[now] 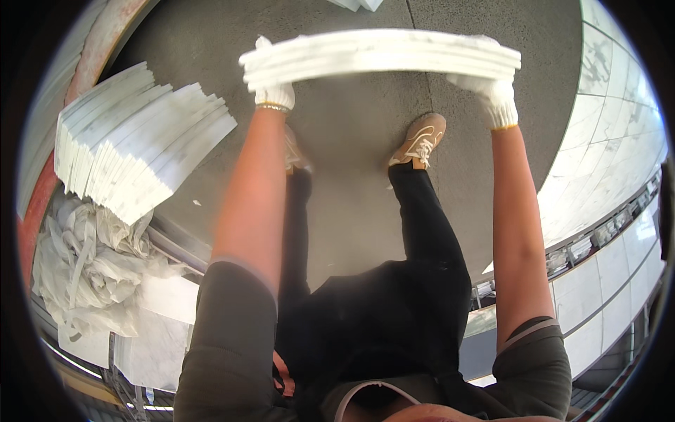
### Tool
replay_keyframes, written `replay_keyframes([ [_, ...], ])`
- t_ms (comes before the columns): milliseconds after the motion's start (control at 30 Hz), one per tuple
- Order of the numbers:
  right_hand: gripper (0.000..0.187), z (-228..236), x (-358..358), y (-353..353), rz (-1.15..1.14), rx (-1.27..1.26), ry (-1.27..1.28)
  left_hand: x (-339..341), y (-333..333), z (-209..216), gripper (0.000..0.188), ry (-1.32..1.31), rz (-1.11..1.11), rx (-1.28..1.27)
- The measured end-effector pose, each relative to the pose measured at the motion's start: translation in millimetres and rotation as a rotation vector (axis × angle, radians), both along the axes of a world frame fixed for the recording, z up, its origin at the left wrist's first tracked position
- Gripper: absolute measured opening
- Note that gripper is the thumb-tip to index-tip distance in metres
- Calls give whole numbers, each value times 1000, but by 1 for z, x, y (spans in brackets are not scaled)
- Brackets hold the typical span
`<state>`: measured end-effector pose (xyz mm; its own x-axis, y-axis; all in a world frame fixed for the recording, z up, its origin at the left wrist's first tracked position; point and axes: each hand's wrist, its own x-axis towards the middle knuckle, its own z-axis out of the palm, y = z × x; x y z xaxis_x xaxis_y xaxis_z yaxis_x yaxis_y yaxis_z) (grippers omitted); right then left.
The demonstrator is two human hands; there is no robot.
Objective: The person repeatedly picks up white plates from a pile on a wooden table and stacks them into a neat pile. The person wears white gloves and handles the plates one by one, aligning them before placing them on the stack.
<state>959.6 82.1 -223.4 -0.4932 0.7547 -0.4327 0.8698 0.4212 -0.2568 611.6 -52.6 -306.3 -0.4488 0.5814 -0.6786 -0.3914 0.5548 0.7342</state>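
A short stack of long white stone-like strips spans the space between my two hands, held out in front of me above the floor. My left hand, in a white knit glove, grips the stack's left end, with the thumb showing over the far side. At the right end my gloved right hand is closed round the stack from below, and part of its fingers is hidden by the strips. The strips lie flat on one another, several layers thick, and bow in the lens.
On the left stands a large fanned pile of white strips. Below it lies crumpled clear plastic sheeting. Large white marbled slabs line the right side. Grey floor stretches under my feet, and a white piece shows at the top edge.
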Motion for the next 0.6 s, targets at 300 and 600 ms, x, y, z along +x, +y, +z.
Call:
replay_keyframes([
  [300,38,6,-9,-27,-532,-67,455,-1,-4,-14,52,-18,50,177],
  [600,58,178,-5,-98,-1182,-757,759,8,-58,204,48,-306,204,-303],
])
